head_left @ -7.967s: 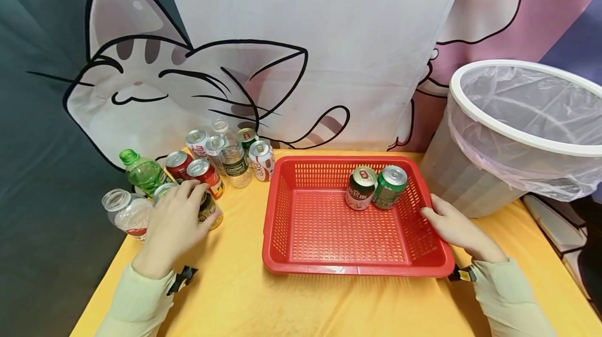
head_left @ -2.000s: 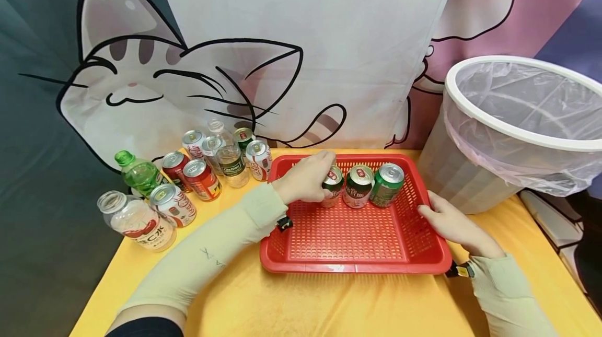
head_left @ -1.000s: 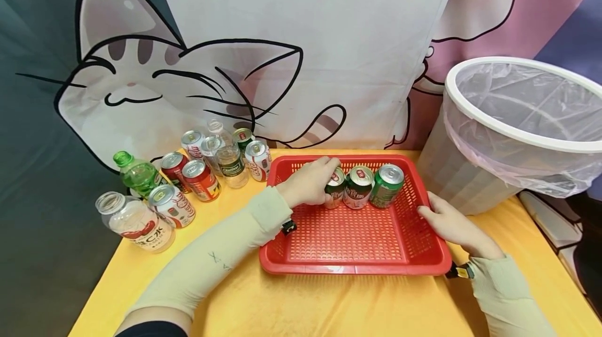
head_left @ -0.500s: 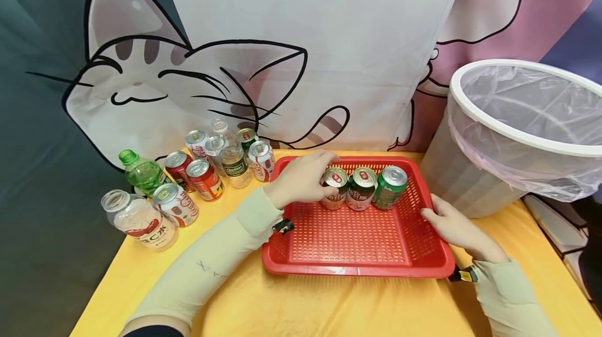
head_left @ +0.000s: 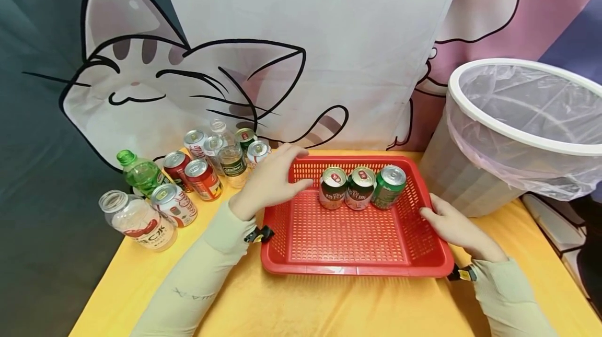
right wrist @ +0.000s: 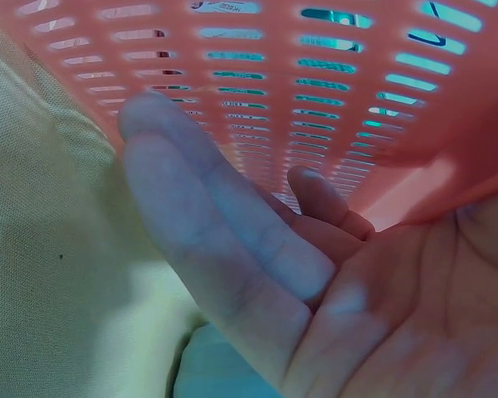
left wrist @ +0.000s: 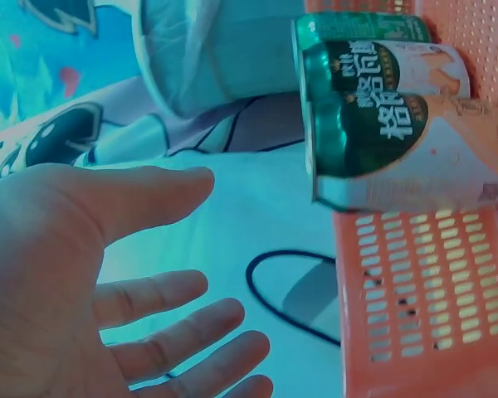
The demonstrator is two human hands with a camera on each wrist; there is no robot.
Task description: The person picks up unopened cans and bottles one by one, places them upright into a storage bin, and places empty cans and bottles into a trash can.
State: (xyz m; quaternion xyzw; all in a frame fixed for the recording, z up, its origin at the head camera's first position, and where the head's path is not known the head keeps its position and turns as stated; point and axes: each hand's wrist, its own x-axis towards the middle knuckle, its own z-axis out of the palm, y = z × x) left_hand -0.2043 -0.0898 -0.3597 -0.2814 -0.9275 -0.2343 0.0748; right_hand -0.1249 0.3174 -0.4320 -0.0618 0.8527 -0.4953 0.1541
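Observation:
My left hand (head_left: 270, 180) is over the left end of the red plastic basket (head_left: 348, 270), thumb and fingers spread with nothing between them. To its right, three cans stand upright in a row along the basket's back: a dark green and tan can (head_left: 333, 193), a dark green and pink can (head_left: 360, 195) and a green can (head_left: 388, 190). In the left wrist view the tan can (left wrist: 407, 153) is apart from the fingers. My right hand (head_left: 453, 224) holds the basket's right side, thumb over the rim; the right wrist view shows its fingers (right wrist: 224, 224) under the slotted wall.
Left of the basket stand several cans, including a red can (head_left: 203, 183) and a white can (head_left: 174, 206). Among them are a green bottle (head_left: 143, 175), a clear wide-mouth bottle (head_left: 141, 224) and a clear labelled bottle (head_left: 233, 167). A lined white bin (head_left: 463, 154) stands behind right.
Since eight seconds ago, a can from the left group has joined the two in the basket. My left hand has let go of it and moved left. My right hand stays on the basket.

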